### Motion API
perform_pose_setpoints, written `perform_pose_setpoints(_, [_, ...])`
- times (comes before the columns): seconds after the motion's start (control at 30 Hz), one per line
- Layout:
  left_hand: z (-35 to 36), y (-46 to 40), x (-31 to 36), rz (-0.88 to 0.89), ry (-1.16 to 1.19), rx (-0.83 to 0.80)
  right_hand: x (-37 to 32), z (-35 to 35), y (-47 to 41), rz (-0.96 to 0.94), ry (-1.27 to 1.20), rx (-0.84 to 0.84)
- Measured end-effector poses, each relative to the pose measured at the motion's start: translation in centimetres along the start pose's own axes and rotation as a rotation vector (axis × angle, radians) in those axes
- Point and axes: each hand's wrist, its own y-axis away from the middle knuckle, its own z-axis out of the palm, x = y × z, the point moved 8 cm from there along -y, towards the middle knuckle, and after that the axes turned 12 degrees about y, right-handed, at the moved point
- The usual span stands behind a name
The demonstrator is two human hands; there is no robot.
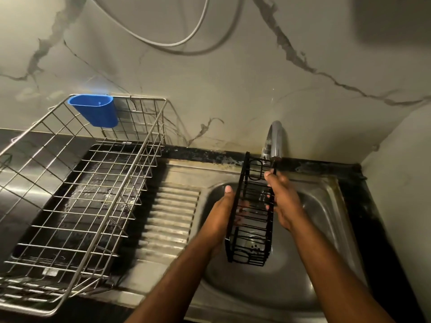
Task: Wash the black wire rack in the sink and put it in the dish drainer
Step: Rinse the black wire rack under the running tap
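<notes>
1. Black wire rack [250,213]: held over the sink [326,206] bowl, long axis running 12 to 6 o'clock, upper end just below the tap [275,141] spout, lower end hanging free above the basin floor.
2. Left hand [221,210]: at 9 o'clock of the rack, palm against its left long side, fingers wrapped behind the wires and only partly seen through them, thumb lifted along the edge.
3. Right hand [283,201]: at 3 o'clock of the rack, fingers curled round the right rail near the upper end, fingertips [269,174] pinching the wire; grip on both sides, rack between the palms.
4. Water flow: not discernible; tap possibly off, washing judged unfinished or just ending.
5. Dish drainer [77,199]: at 9 o'clock, well apart from the rack, beyond the ribbed draining board [168,217]; left hand nearer to it.
6. Blue cup [95,110]: hooked on the drainer's far rim at 11 o'clock, clear of the likely path.
7. Room for moving: open space leftward over the draining board; drainer's near wall to be cleared by lifting; tap spout close at 12 o'clock, risk of a knock if raised straight up.
</notes>
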Motion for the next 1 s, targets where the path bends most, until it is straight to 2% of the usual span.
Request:
perform_pose_setpoints(0.1, [1.2,0.1,0.4,-0.039,0.111,-0.08,-1.7,-0.7,0.4,-0.112,0.14,0.064])
perform_pose_setpoints(0.23, [1.3,0.2,0.0,-0.085,0.044,0.003,-3.3,-1.2,0.5,-0.231,0.301,0.11])
perform_pose_setpoints(0.5, [1.6,0.3,0.8,0.008,0.001,0.08,-2.4,-1.8,0.8,-0.227,0.445,0.095])
perform_pose_setpoints(0.67, [1.6,-0.1,0.2,-0.027,-0.005,0.1,-2.5,-2.2,1.2,-0.245,0.654,0.122])
perform_pose_setpoints(0.8, [1.6,-0.9,-1.1,-0.086,0.07,0.121,-2.0,-0.2,2.0,-0.281,0.667,0.016])
perform_pose_setpoints(0.9, [0.6,-1.9,-2.1,-0.13,0.167,0.191,-1.6,1.9,3.4,-0.434,0.71,-0.071])
perform_pose_setpoints(1.0, [-1.1,-2.9,-3.0,-0.181,0.248,0.285,-0.3,1.8,2.8,-0.468,0.858,-0.1])
